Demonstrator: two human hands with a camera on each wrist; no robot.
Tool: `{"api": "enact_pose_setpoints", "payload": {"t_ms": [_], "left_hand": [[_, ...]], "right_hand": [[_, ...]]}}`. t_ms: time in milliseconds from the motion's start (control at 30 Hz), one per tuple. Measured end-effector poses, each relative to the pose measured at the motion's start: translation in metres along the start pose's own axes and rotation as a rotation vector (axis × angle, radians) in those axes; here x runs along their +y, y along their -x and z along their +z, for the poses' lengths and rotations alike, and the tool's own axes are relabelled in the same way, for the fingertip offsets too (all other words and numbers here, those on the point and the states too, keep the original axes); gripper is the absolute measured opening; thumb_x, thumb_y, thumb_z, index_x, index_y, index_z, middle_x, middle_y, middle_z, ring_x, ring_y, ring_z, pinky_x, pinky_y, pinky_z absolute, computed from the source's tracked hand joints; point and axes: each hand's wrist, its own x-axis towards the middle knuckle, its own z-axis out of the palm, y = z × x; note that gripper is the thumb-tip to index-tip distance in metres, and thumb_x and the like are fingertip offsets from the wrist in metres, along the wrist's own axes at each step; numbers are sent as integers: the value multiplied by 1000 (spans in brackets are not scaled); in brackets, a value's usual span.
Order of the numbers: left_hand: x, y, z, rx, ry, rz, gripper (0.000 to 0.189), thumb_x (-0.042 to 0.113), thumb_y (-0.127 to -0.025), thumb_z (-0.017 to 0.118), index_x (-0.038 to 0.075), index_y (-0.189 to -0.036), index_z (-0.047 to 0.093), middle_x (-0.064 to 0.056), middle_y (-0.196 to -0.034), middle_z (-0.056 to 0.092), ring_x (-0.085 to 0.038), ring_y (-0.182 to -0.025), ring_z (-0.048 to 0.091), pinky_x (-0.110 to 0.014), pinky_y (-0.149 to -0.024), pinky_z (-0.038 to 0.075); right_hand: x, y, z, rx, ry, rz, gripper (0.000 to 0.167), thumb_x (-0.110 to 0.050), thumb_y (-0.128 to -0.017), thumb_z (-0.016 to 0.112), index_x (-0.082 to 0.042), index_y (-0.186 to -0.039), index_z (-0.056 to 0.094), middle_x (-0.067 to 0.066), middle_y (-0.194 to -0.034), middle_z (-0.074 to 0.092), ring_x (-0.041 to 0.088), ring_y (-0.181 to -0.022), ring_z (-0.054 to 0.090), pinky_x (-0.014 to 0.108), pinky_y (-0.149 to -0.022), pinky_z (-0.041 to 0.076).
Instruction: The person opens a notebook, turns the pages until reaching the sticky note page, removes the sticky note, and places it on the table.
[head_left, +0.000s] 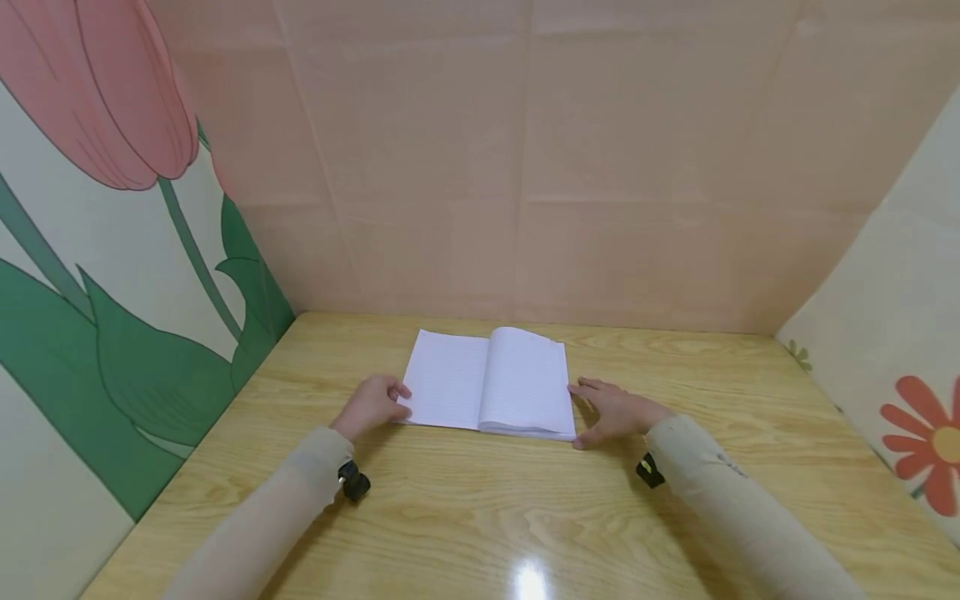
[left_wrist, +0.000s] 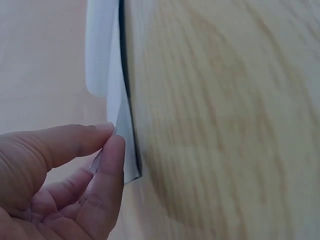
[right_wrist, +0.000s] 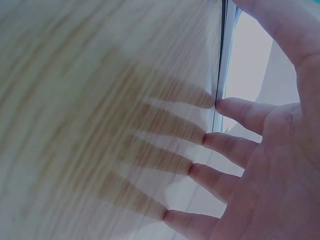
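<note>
An open notebook with faintly lined white pages lies on the wooden table. Its right-hand pages bow up from the spine. My left hand is at the near left corner. In the left wrist view, its thumb and index finger pinch a thin page edge just above the cover. At the notebook's right side, my right hand has its fingers spread. The thumb sits by the near right corner, and the right wrist view shows the index fingertip against the notebook's side, the other fingertips on the tabletop.
The wooden table stretches around the notebook, with a bright light reflection near its front. A pinkish backdrop rises behind it. Panels with a painted tulip and a red flower border the left and right sides.
</note>
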Motion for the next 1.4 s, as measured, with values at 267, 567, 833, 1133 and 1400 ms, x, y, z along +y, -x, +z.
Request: {"api": "enact_pose_setpoints", "payload": {"t_ms": [267, 567, 833, 1133, 1400], "left_hand": [[-6, -4, 4, -27, -14, -21, 24, 5, -73, 79, 3, -95, 69, -6, -84, 53, -18, -75, 50, -28, -66, 43], [1, -4, 4, -41, -64, -60, 23, 7, -75, 80, 6, -96, 70, -7, -88, 56, -20, -80, 51, -31, -71, 44], [1, -3, 2, -34, -104, 5, 22, 6, -74, 80, 4, -94, 70, -10, -94, 60, -22, -86, 53, -38, -81, 46], [0, -5, 1, -33, -127, 2, 21, 8, -74, 80, 6, -93, 71, -9, -97, 61, -22, -88, 54, -39, -82, 46], [16, -2, -12, -13, -122, 27, 22, 10, -81, 75, 2, -101, 71, -13, -103, 67, -25, -94, 59, -42, -86, 48]], "right_hand": [[2, 0, -1, 2, -15, 3, 107, -54, -72, 79, -3, -150, 29, 28, -156, 17, 50, -141, 18, 66, -108, 23], [1, 2, -1, 6, -7, -9, 106, -53, -72, 79, -1, -150, 28, 30, -155, 17, 51, -140, 18, 67, -108, 22], [0, 1, -3, 5, 1, -10, 105, -51, -72, 80, -1, -150, 29, 30, -155, 19, 51, -140, 20, 67, -108, 23], [-1, 1, -4, 3, 4, -13, 105, -51, -73, 79, -2, -150, 29, 29, -155, 19, 51, -140, 20, 67, -107, 25], [-3, 3, -2, -1, -3, -22, 104, -50, -73, 79, -1, -150, 29, 29, -155, 19, 51, -140, 20, 67, -107, 24]]}}
